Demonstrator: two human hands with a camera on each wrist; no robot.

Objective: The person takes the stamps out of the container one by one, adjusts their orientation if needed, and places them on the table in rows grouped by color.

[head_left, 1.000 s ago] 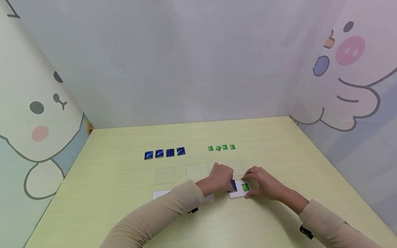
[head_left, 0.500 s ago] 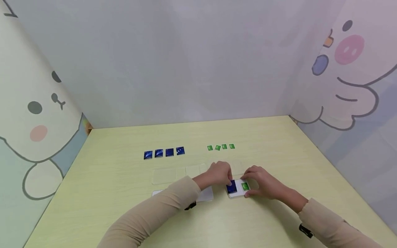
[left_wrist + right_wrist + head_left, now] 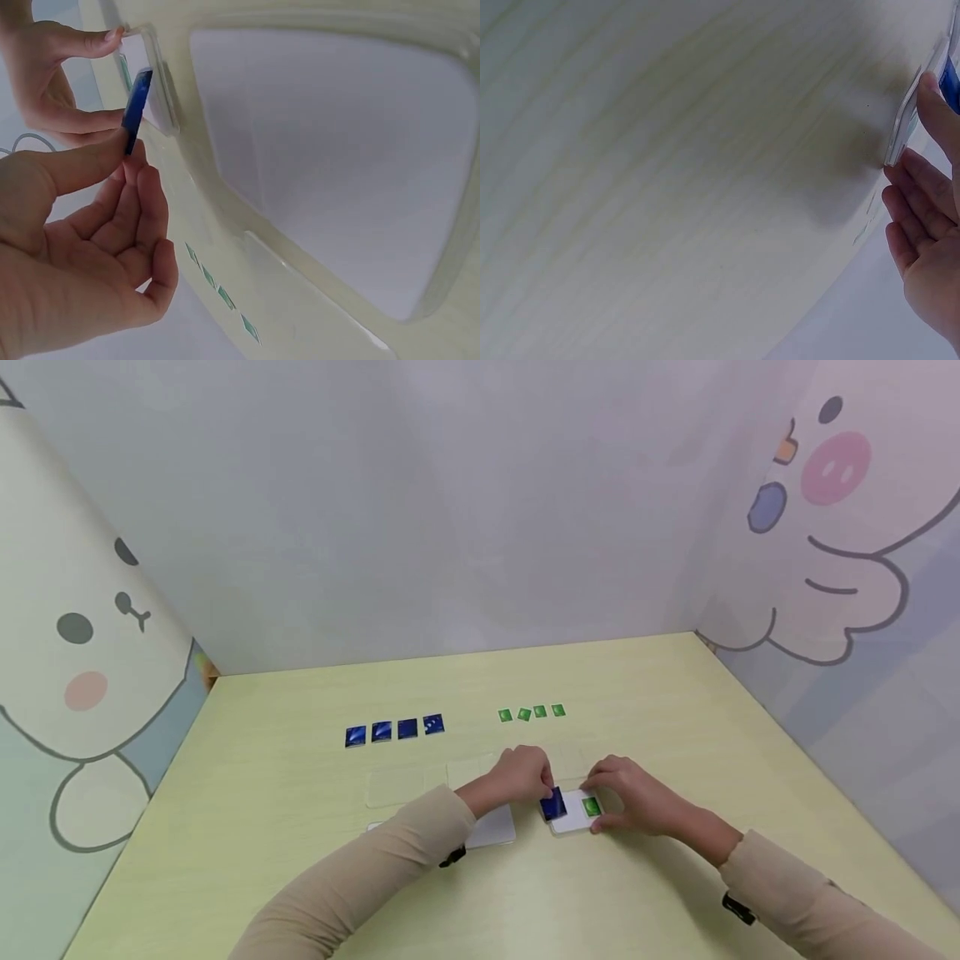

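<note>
My left hand pinches a small dark blue square card between thumb and fingertip. The card is tilted over the left end of a small white rectangular case with a clear rim. A green square lies on the right part of that case. My right hand grips the case's right end, thumb at the near edge and fingers at the far edge. In the left wrist view the blue card appears edge-on above the case, its lower end between thumb and finger.
Farther back lie a row of several blue squares and a row of several green squares. Clear plastic covers lie in the middle of the table. Left of the held case is another white case, partly behind the left sleeve.
My left hand has drawn back slightly leftward with the blue card, which is now tilted and shows more fully. The right hand keeps its hold on the case.
</note>
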